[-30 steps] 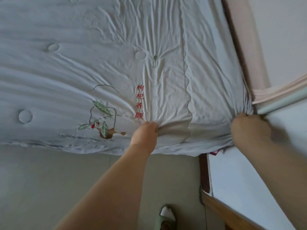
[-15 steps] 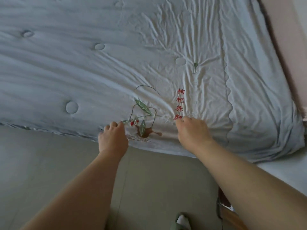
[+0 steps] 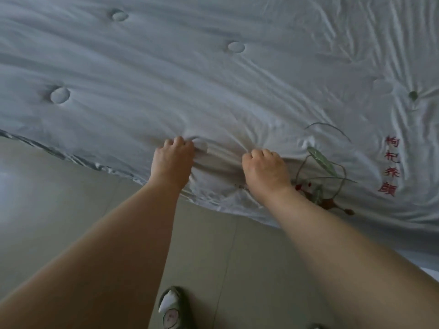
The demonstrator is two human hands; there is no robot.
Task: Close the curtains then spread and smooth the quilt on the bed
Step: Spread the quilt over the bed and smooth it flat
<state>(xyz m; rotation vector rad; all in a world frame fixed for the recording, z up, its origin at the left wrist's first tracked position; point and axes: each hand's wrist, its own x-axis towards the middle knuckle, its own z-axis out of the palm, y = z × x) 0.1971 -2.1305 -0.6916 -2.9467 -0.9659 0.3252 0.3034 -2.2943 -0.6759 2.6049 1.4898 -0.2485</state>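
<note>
Head view: the quilt [image 3: 213, 91] lies spread in front of me, and its near edge hangs over the floor [image 3: 71, 198]. My left hand [image 3: 172, 162] and my right hand [image 3: 266, 170] each grip a bunch of cloth near this edge, fingers curled into the folds, the two hands near each other. I judge that a too strong pull toward me can drag the quilt down to the floor. It can also gather new wrinkles between my fists and beside the embroidered plant [image 3: 325, 167].

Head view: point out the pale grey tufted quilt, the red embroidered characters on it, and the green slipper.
pale grey tufted quilt [image 3: 147, 67]: head view, bare fabric between tufts.
red embroidered characters [image 3: 390, 174]: head view, third character down.
green slipper [image 3: 171, 319]: head view, its patterned top.
</note>
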